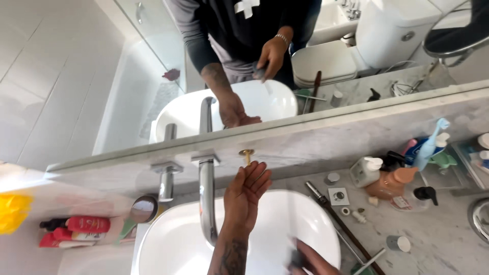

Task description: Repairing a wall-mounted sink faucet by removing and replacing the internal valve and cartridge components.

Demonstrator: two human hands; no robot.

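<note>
Fingers, left hand (246,196): spread and loosely extended, gripping nothing, tips reaching up to the small brass fitting (247,154) on the wall ledge; whether they touch it cannot be told.
Fingers, right hand (311,260): blurred at the lower edge of the view, curled around a small dark object (297,258) over the front of the basin.
Brass fitting: short stem with a round cap, projecting from the marble ledge at the back edge of the bench, just right of the tap.
Tap (207,201): long chrome spout mounted on the ledge, arching down over the basin, just left of the left forearm.
Tap handle (166,181): chrome lever on the ledge, left of the spout.
Basin (173,239): white oval bowl set on the bench, beneath both hands.
Bench (438,239): grey marble; small washers and caps lie loose right of the basin.
Long rod (340,224): dark, lying diagonally on the bench along the right side of the basin.
Bottles (392,178): white and peach pump dispensers grouped near the back right of the bench, beside a blue toothbrush (432,142).
Red tubes (76,229): lying at the left edge of the bench.
Mirror (153,61): above the ledge, reflecting the person, basin and toilet.
</note>
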